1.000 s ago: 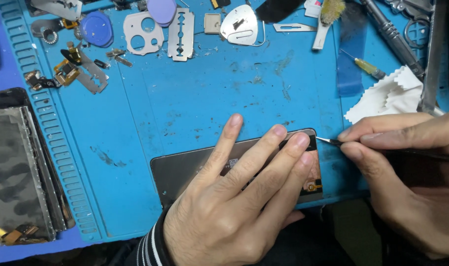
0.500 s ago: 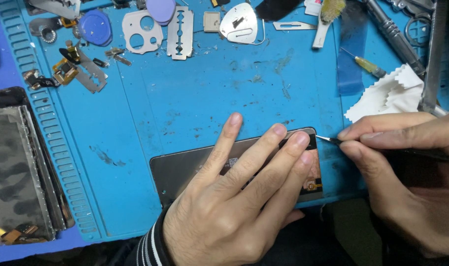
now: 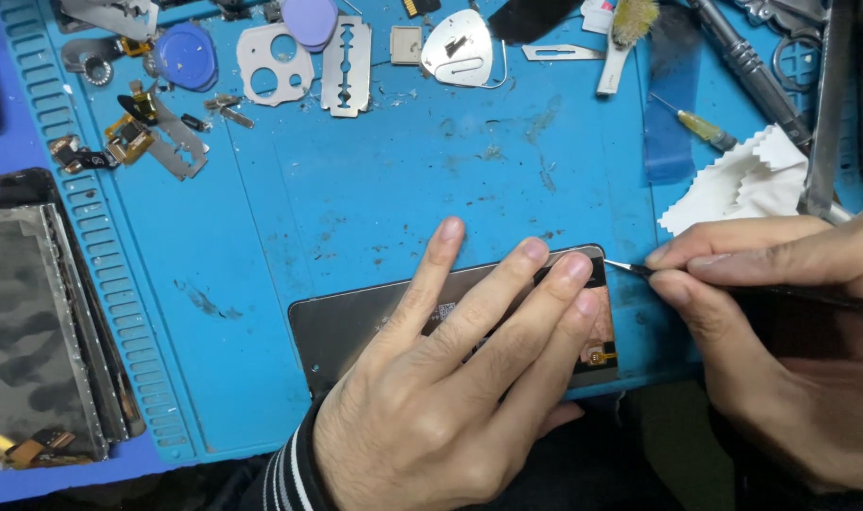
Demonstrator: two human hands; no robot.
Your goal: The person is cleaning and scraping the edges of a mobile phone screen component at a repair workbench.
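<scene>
Left hand (image 3: pixel 431 397) flat, fingers spread on dark phone panel (image 3: pixel 355 326) at near edge of blue repair mat (image 3: pixel 355 189). Right hand (image 3: pixel 782 331) fingers pinched on thin metal tool (image 3: pixel 630 269), tip at panel corner. White cloth (image 3: pixel 744 185) beyond right fingers; razor blade (image 3: pixel 346 66) far beyond left fingertips.

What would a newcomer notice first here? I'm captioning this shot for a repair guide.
The left hand lies flat on a dark phone panel at the near edge of the blue mat. The right hand pinches a thin pointed tool against the panel's right corner. Metal parts and a razor blade litter the mat's far edge.
</scene>
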